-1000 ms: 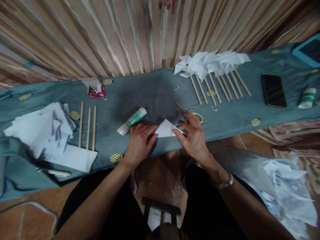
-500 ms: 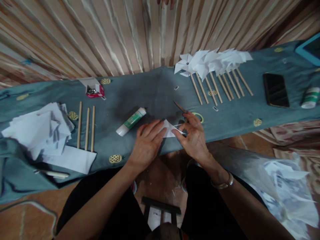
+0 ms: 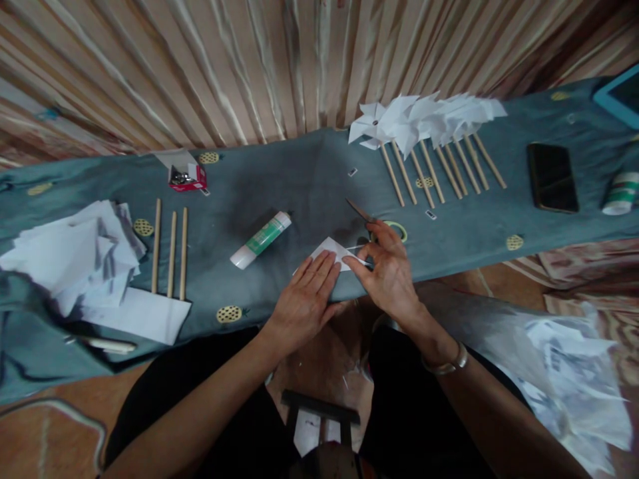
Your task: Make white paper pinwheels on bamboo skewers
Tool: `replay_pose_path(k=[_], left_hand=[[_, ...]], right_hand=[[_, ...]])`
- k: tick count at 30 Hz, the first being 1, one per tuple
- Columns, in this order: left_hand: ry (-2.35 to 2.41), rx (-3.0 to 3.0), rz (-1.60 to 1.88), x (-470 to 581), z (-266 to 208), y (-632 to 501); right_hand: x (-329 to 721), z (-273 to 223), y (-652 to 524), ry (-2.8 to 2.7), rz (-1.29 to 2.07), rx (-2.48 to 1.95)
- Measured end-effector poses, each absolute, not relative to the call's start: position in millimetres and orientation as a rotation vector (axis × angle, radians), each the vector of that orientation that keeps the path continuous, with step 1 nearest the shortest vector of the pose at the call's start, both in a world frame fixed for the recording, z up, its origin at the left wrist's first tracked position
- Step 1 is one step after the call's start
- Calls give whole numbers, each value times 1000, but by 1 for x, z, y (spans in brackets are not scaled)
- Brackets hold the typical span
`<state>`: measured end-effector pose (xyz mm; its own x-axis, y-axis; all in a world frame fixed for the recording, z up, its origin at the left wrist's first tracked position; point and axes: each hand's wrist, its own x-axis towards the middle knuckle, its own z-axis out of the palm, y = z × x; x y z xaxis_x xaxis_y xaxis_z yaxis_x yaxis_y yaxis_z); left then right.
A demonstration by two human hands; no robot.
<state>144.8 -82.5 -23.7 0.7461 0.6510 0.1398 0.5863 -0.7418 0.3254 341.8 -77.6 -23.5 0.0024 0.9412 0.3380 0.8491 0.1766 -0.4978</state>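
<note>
The cloth (image 3: 299,179) was blue-green and a bit wrinkly. Thin, straight wooden sticks (image 3: 172,256) and a smooth white-and-green tube (image 3: 262,239) lay on it. The white paper (image 3: 328,244) looked like a flat, pointy triangle, near the cloth's front edge. The left hand (image 3: 302,306) lay flat on it, fingers straight. The right hand (image 3: 392,269) pinched its right corner.

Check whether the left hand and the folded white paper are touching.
Touching: the head view shows the left hand with fingers laid flat over the folded white paper.
</note>
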Motion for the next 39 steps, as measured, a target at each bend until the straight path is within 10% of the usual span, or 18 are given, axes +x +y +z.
replay_pose_path(k=[39], left_hand=[[1194,2756,280,90,-16,-92]], right_hand=[[352,-37,-92,-1865,223,-1625]])
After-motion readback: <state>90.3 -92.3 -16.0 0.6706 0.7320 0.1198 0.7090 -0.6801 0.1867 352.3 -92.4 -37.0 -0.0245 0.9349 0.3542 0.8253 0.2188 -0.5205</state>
